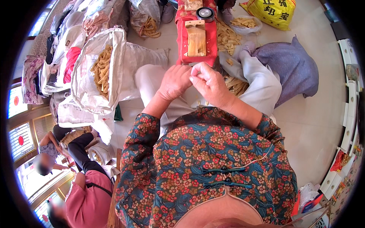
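Note:
My left hand (175, 81) and my right hand (210, 83) meet in front of me, just short of the near end of a narrow bench (195, 60) covered in red cloth. Both are closed, with fingers curled and thumbs pressed in. Whatever they pinch between them is hidden or too small to name. Beyond them on the bench lies a worn wooden board (196, 41) with a raised crosspiece at its far end. A round black and silver object (205, 14) sits beside that end.
At left, an open white woven sack (121, 72) holds tan strips (102, 74). More strips (227, 37) lie right of the bench, near a grey-blue sack (291, 68) and a yellow bag (272, 13). Two people sit at lower left, one in a pink top (91, 199).

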The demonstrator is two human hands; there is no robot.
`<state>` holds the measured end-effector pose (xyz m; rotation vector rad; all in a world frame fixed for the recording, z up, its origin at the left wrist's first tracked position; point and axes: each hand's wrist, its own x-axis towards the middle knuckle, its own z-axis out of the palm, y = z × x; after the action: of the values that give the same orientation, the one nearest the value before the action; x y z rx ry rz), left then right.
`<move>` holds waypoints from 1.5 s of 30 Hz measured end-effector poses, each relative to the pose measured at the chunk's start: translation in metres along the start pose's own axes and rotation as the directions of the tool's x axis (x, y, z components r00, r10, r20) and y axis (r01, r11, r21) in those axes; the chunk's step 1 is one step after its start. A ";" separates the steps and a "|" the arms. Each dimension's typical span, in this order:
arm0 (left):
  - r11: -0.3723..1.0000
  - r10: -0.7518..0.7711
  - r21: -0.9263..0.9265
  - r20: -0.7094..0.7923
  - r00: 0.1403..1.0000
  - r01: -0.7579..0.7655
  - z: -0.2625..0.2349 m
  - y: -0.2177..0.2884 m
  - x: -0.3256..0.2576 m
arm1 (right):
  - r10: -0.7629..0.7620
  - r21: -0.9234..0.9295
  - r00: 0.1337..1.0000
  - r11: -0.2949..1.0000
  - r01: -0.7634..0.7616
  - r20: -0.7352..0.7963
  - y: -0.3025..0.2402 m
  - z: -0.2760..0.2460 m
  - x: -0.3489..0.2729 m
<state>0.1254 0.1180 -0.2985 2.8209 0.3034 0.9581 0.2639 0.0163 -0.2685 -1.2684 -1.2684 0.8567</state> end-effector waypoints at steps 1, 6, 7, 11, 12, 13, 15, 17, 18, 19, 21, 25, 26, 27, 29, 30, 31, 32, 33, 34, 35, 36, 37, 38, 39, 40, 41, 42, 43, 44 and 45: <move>1.000 -0.003 -0.005 -0.002 1.000 0.003 0.001 -0.006 0.001 | 0.001 -0.097 1.000 0.995 0.002 0.025 -0.008 -0.001 0.001; 0.996 -0.039 0.079 -0.022 0.999 0.041 0.008 -0.028 0.006 | -0.035 -0.063 0.999 0.997 0.037 0.024 -0.001 -0.001 0.008; 0.996 -0.054 0.066 -0.036 0.998 0.056 0.009 -0.029 0.009 | -0.027 -0.046 1.000 0.999 0.028 0.015 0.003 -0.002 0.012; 0.411 -0.693 -0.589 0.295 0.658 0.696 0.013 -0.017 0.019 | 0.095 0.033 0.991 0.995 -0.092 -0.089 0.029 -0.024 0.040; 0.279 -0.694 -0.671 0.353 0.627 0.687 0.014 -0.020 0.021 | 0.066 0.005 0.988 0.998 -0.066 -0.141 0.038 -0.027 0.043; 0.140 -0.686 -0.735 0.411 0.600 0.664 0.014 -0.023 0.021 | 0.087 -0.020 0.988 0.996 -0.090 -0.128 0.048 -0.032 0.046; -0.015 -0.664 -0.775 0.480 0.574 0.631 0.013 -0.024 0.025 | 0.106 -0.058 0.986 0.992 -0.115 -0.131 0.055 -0.038 0.052; 0.023 -0.676 -0.768 0.460 0.576 0.640 0.014 -0.028 0.027 | 0.100 -0.080 0.983 0.990 -0.113 -0.156 0.057 -0.040 0.056; 0.042 -0.683 -0.764 0.449 0.577 0.644 0.015 -0.030 0.028 | 0.081 -0.077 0.981 0.992 -0.096 -0.175 0.057 -0.040 0.059; 0.136 -0.698 -0.746 0.395 0.597 0.651 0.018 -0.034 0.028 | 0.063 -0.075 0.979 0.994 -0.078 -0.194 0.057 -0.039 0.062; 0.319 -0.708 -0.687 0.286 0.646 0.653 0.025 -0.041 0.032 | 0.050 -0.088 0.976 0.994 -0.070 -0.213 0.058 -0.039 0.067; 0.279 -0.734 -0.610 0.362 0.574 0.742 0.022 -0.048 0.041 | 0.030 -0.124 0.974 0.991 -0.059 -0.227 0.063 -0.040 0.078; 0.324 -0.735 -0.582 0.341 0.586 0.746 0.026 -0.052 0.042 | 0.013 -0.129 0.972 0.991 -0.045 -0.236 0.064 -0.039 0.081; 0.369 -0.734 -0.552 0.320 0.598 0.748 0.028 -0.054 0.043 | 0.012 -0.197 0.971 0.978 -0.061 -0.240 0.068 -0.039 0.083; 0.525 -0.734 -0.358 0.270 0.624 0.772 0.034 -0.053 0.047 | 0.006 -0.333 0.968 0.939 -0.091 -0.250 0.078 -0.038 0.084; 0.590 -0.728 -0.250 0.246 0.640 0.768 0.034 -0.052 0.049 | 0.046 -0.375 0.968 0.916 -0.139 -0.246 0.083 -0.038 0.084; 0.674 -0.696 -0.162 0.190 0.693 0.721 0.035 -0.052 0.047 | 0.087 -0.418 0.966 0.889 -0.186 -0.244 0.089 -0.040 0.084; 0.744 -0.653 -0.065 0.137 0.745 0.665 0.034 -0.051 0.043 | 0.127 -0.458 0.962 0.859 -0.229 -0.243 0.094 -0.042 0.082; 0.799 -0.601 0.036 0.092 0.794 0.601 0.033 -0.051 0.041 | 0.122 -0.417 0.967 0.885 -0.208 -0.224 0.099 -0.044 0.079; 0.770 -0.630 -0.056 0.097 0.771 0.636 0.031 -0.050 0.038 | 0.117 -0.375 0.972 0.908 -0.188 -0.205 0.104 -0.048 0.076; 0.728 -0.660 -0.148 0.112 0.743 0.669 0.028 -0.046 0.033 | 0.117 -0.330 0.976 0.928 -0.174 -0.185 0.099 -0.048 0.071; 0.678 -0.688 -0.238 0.130 0.714 0.696 0.025 -0.041 0.029 | 0.294 0.015 0.951 0.956 -0.294 -0.092 0.094 -0.050 0.067; 0.499 -0.750 -0.413 0.233 0.618 0.762 0.023 -0.035 0.025 | 0.423 0.342 0.905 0.843 -0.414 0.054 0.087 -0.055 0.063; 0.285 -0.778 -0.549 0.347 0.524 0.786 0.016 -0.027 0.027 | 0.479 0.605 0.845 0.609 -0.514 0.236 0.079 -0.057 0.061; 0.047 -0.767 -0.640 0.469 0.438 0.767 0.011 -0.020 0.026 | 0.376 0.736 0.849 0.440 -0.515 0.370 0.080 -0.057 0.057; -0.020 -0.768 -0.658 0.492 0.410 0.753 0.009 -0.012 0.022 | 0.397 0.738 0.850 0.444 -0.508 0.347 0.077 -0.054 0.054; -0.086 -0.773 -0.674 0.510 0.378 0.734 0.007 -0.005 0.018 | 0.414 0.737 0.848 0.447 -0.506 0.331 0.060 -0.046 0.050; -0.151 -0.771 -0.688 0.531 0.350 0.710 0.006 0.001 0.014 | 0.432 0.738 0.847 0.452 -0.501 0.311 0.047 -0.039 0.045; -0.142 -0.777 -0.675 0.530 0.341 0.724 0.008 0.004 0.008 | 0.421 0.716 0.844 0.471 -0.515 0.331 0.041 -0.036 0.041; -0.165 -0.755 -0.708 0.539 0.374 0.687 0.004 0.010 0.007 | 0.407 0.704 0.832 0.458 -0.543 0.377 0.040 -0.033 0.038; -0.189 -0.734 -0.739 0.544 0.407 0.647 0.000 0.016 0.007 | 0.390 0.689 0.817 0.446 -0.571 0.425 0.042 -0.031 0.035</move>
<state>0.1329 0.1037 -0.2912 1.0777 0.8874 0.5631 0.3069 0.0507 -0.2977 -0.7732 -0.4644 1.7875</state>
